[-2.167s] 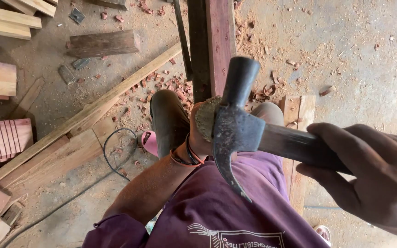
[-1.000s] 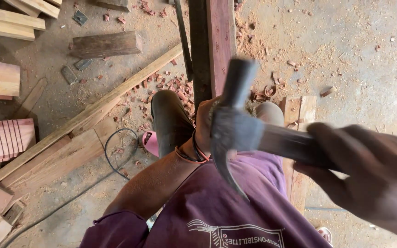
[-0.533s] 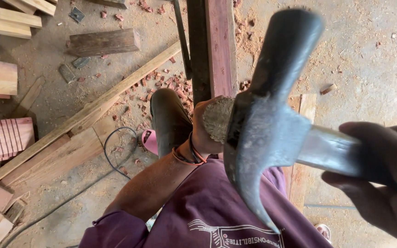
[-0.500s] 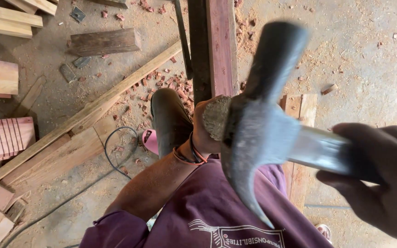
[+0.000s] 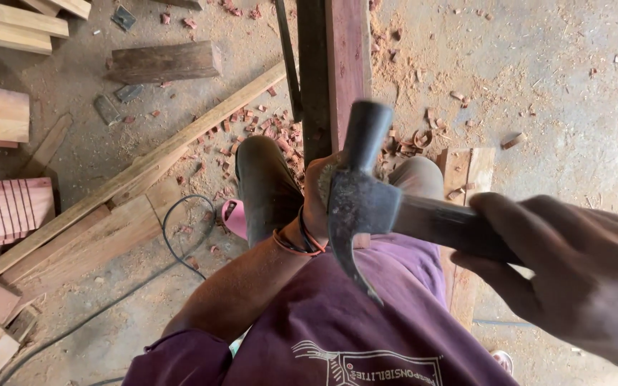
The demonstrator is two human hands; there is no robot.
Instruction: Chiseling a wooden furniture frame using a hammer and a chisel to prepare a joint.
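My right hand (image 5: 581, 264) grips the dark handle of a claw hammer (image 5: 360, 194) at the right. The hammer's head sits over the round wooden top of a tool (image 5: 325, 174) that my left hand (image 5: 314, 214) is wrapped around; most of that tool is hidden by the hand and the hammer. My left wrist wears thin bands. The tool stands against a long reddish wooden beam (image 5: 346, 57) that runs away from me between my knees, with a darker beam (image 5: 313, 78) beside it.
Red wood chips (image 5: 266, 129) litter the dusty floor. A long plank (image 5: 144, 171) lies diagonally at left, with grooved reddish boards (image 5: 8, 211), a dark block (image 5: 162, 61) and pale offcuts (image 5: 8, 21) around. A black cable (image 5: 173, 246) curls near a pink sandal (image 5: 234, 218).
Half a second ago the hammer was raised close to the camera; now it has swung down onto the tool's wooden top. My left hand has stayed in place.
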